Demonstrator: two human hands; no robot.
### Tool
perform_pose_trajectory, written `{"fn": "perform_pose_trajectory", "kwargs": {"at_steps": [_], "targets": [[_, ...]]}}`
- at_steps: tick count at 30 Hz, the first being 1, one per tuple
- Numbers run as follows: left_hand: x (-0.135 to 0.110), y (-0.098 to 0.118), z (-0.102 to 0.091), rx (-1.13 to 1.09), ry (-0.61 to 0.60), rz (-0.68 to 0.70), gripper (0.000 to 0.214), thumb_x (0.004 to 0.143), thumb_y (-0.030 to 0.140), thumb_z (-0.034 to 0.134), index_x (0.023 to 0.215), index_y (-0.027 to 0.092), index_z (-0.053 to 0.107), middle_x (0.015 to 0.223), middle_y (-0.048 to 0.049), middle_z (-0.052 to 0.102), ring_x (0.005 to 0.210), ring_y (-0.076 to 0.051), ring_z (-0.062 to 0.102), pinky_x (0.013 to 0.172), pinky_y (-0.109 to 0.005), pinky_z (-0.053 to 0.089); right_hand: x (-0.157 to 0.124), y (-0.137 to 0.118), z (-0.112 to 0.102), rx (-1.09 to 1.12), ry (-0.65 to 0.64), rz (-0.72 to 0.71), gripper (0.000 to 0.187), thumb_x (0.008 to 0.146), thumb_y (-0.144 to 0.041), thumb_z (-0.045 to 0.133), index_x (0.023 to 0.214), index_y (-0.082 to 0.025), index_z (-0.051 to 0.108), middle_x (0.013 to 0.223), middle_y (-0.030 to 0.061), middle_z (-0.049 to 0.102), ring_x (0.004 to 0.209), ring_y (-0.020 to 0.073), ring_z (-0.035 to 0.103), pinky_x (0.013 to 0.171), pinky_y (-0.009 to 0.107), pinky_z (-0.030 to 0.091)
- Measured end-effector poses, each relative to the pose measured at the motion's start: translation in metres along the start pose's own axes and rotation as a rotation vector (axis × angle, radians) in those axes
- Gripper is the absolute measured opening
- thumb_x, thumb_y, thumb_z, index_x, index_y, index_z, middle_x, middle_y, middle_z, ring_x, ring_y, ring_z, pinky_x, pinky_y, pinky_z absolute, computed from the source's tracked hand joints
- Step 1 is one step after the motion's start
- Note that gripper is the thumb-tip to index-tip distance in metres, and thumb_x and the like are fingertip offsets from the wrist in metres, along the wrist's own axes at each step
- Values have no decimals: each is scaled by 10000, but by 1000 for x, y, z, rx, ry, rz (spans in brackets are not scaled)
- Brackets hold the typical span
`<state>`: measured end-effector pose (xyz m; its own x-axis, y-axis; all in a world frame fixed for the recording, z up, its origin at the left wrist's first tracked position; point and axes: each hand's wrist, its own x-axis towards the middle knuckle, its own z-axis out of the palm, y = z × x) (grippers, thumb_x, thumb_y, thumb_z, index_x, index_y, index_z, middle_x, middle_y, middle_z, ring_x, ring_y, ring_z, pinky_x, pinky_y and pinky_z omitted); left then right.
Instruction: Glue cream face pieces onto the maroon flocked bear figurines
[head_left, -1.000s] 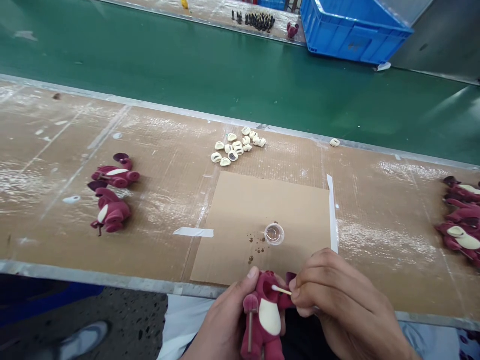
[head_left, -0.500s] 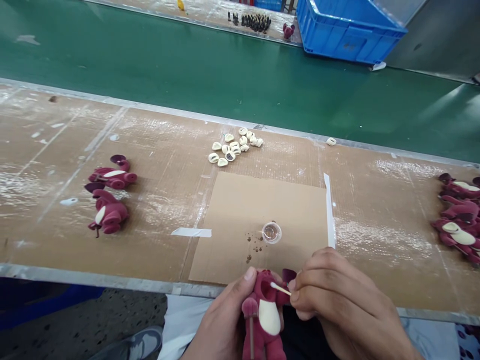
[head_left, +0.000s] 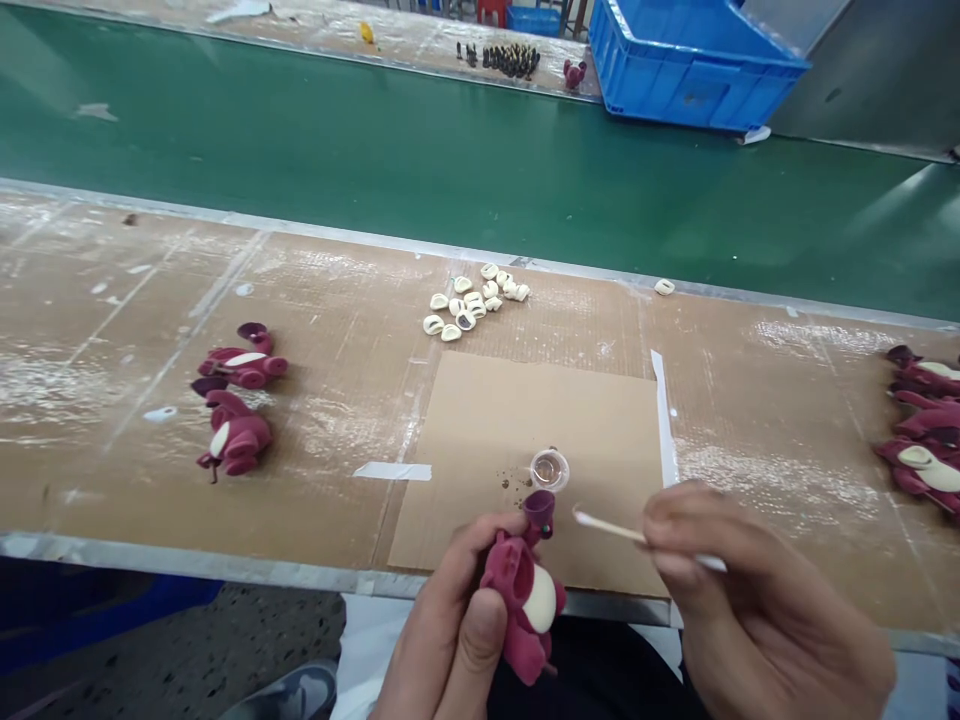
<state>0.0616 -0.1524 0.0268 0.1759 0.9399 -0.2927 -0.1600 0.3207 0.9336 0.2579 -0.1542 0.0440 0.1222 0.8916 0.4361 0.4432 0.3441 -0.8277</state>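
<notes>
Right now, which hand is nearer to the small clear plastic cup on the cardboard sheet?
The left hand, just below the small clear plastic cup; the right hand is farther away, to the cup's right.

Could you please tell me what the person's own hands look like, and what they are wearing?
The left hand and the right hand are both bare, without gloves, and no rings show on the visible fingers. The left thumbnail is trimmed short. No sleeve or cuff is visible, though black trousers show below the hands.
</notes>
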Motion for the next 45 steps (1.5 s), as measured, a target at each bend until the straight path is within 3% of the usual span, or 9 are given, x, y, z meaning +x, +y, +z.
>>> {"fn": "perform_pose_trajectory", "kwargs": {"at_steps": [5,11,15,19,22,30,36,40,45], "targets": [[-2,-13,-8,-55,56,89,312,1008,497,617,1288,370,669,1108,-26,705,753,-186,740,647,-322,706,6,29,13,-221,-98,-18,165,975,-79,662,1063,-197,736,973,25,653,865,108,657,735,221,553],[1,-22,-20,-28,52,191,305,1007,463,642,1298,370,656,1245,-51,653,789,-183,755,689,-311,690,3,46,20,-268,-165,12,134,993,-114,649,1051,-191,741,950,33,660,854,125,674,739,242,575],[5,-24,-28,12,39,217,274,1008,423,653,1282,402,658,1320,-36,618,985,-233,766,785,-311,676,2,47,19,-257,-159,10,141,979,-100,653,1045,-183,746,937,37,675,838,137,692,722,250,584],[6,-25,-29,99,16,245,283,1044,436,593,1326,411,606,1355,-33,607,1142,-240,716,1006,-360,585,4,48,20,-236,-142,24,129,977,-111,662,1031,-191,747,924,30,688,811,133,700,702,245,587],[6,-24,-27,118,20,251,287,1065,410,568,1351,417,581,1398,-1,572,1201,-185,679,1038,-276,526,3,49,21,-204,-115,29,123,980,-117,669,1041,-204,732,936,21,723,840,130,714,729,241,591],[10,-26,-28,266,-36,226,309,1089,387,527,1393,448,524,1290,42,646,1177,-127,628,1006,-196,469,-2,29,20,-62,-18,81,204,967,-67,662,1097,-217,708,957,4,744,890,127,711,777,242,578],[10,-30,-28,310,-110,259,360,1096,341,505,1447,410,465,1321,3,635,1150,-152,642,1025,-229,493,2,5,28,168,-115,-6,238,941,12,627,1091,-158,698,927,32,746,866,152,705,771,292,592],[11,-30,-31,364,-139,339,409,1093,280,504,1481,388,441,1365,-6,590,1251,-157,589,1071,-207,448,4,5,32,115,-182,-76,161,992,-58,619,1094,-165,683,898,43,741,818,163,707,761,322,606],[9,-30,-31,375,-149,354,388,1098,289,487,1475,366,445,1358,-37,596,1253,-201,593,1078,-285,454,4,1,29,-8,-226,-169,141,1035,-74,559,1039,-150,678,885,53,745,835,158,710,770,315,590]]}}
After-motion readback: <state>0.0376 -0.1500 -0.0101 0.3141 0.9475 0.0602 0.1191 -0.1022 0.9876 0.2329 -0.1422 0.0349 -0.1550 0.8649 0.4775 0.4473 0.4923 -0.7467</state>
